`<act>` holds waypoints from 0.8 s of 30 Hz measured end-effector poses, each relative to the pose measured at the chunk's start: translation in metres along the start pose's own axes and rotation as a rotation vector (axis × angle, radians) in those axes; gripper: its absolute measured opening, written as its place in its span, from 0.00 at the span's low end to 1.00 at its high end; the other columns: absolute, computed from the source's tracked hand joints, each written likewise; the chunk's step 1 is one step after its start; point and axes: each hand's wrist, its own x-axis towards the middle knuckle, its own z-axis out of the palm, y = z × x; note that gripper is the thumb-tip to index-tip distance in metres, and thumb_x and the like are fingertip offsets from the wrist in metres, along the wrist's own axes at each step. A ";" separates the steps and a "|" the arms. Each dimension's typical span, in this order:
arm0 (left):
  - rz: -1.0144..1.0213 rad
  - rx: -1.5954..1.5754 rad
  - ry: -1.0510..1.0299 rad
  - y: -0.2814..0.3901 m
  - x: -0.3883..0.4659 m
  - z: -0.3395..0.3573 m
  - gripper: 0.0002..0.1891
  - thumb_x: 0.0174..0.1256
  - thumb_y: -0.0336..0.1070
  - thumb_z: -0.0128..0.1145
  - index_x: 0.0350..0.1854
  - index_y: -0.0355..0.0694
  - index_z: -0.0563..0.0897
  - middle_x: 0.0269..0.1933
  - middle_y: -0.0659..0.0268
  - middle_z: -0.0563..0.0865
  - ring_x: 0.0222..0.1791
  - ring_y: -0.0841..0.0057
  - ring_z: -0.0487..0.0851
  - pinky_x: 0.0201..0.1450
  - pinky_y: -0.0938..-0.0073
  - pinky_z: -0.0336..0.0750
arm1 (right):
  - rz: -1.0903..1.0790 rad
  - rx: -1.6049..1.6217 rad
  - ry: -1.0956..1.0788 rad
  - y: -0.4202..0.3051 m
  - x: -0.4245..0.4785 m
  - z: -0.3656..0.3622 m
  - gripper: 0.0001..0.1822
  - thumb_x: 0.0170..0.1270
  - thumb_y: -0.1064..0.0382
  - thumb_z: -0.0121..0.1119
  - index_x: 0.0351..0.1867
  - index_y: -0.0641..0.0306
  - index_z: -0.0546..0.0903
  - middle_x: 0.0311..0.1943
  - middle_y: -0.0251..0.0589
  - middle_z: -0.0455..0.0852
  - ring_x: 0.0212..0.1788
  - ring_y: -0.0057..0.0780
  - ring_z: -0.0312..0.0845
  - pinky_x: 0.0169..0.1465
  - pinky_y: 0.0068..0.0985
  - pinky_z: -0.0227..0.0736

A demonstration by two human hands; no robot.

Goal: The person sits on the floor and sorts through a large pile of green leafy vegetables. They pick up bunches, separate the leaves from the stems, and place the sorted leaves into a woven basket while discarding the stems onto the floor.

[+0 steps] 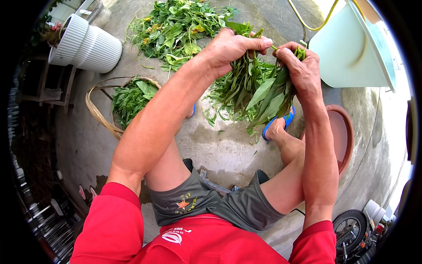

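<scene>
My left hand [235, 46] grips a hanging bunch of long-leaved greens [242, 82] near its top, thumb pointing right. Close beside it, my right hand [303, 66] holds a second bunch of greens [272, 99] by the stems, leaves drooping down and left. A thin green stem [274, 48] spans the small gap between thumb and fingers of the two hands. Loose leaves [211, 115] lie on the concrete floor beneath. Left of my left forearm stands a woven basket [94, 112] with a tall handle, filled with cut greens [132, 102].
A heap of leafy vines [178, 26] lies ahead. A ribbed white planter [95, 49] stands at left. At right are a pale green tub [346, 56], a yellow hose [318, 28] and a reddish-brown basin [347, 132]. A motorcycle wheel [350, 227] shows lower right.
</scene>
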 end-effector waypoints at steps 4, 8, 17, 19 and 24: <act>-0.059 -0.107 -0.031 -0.001 0.003 0.002 0.11 0.64 0.37 0.74 0.39 0.35 0.89 0.35 0.68 0.89 0.32 0.83 0.85 0.37 0.80 0.80 | 0.068 0.061 0.087 0.000 0.001 0.005 0.09 0.62 0.63 0.64 0.28 0.67 0.87 0.22 0.26 0.80 0.26 0.13 0.70 0.32 0.18 0.66; -0.087 -0.163 -0.032 -0.002 0.005 0.001 0.09 0.66 0.37 0.73 0.40 0.37 0.89 0.33 0.69 0.88 0.30 0.84 0.84 0.35 0.80 0.81 | 0.023 0.041 0.228 0.003 0.005 -0.001 0.10 0.62 0.62 0.64 0.26 0.66 0.85 0.21 0.25 0.78 0.25 0.14 0.68 0.31 0.19 0.64; -0.043 -0.120 0.117 -0.002 0.010 -0.020 0.10 0.68 0.38 0.71 0.41 0.37 0.88 0.35 0.68 0.89 0.29 0.84 0.85 0.33 0.78 0.82 | -0.146 -0.194 -0.044 -0.005 -0.015 0.005 0.12 0.66 0.59 0.70 0.35 0.66 0.83 0.23 0.28 0.79 0.27 0.14 0.69 0.32 0.20 0.68; -0.009 -0.133 0.095 -0.001 0.010 -0.015 0.10 0.68 0.39 0.71 0.40 0.37 0.88 0.34 0.68 0.88 0.29 0.84 0.85 0.34 0.78 0.82 | -0.231 -0.266 -0.086 -0.014 -0.021 0.017 0.11 0.65 0.60 0.72 0.38 0.67 0.85 0.23 0.30 0.79 0.27 0.15 0.71 0.33 0.21 0.69; 0.000 -0.169 0.055 -0.011 0.012 -0.009 0.11 0.67 0.40 0.73 0.35 0.38 0.88 0.32 0.69 0.86 0.31 0.81 0.83 0.35 0.78 0.79 | -0.176 -0.123 -0.103 -0.002 -0.014 0.029 0.08 0.64 0.63 0.71 0.37 0.67 0.88 0.23 0.30 0.83 0.27 0.14 0.73 0.32 0.20 0.71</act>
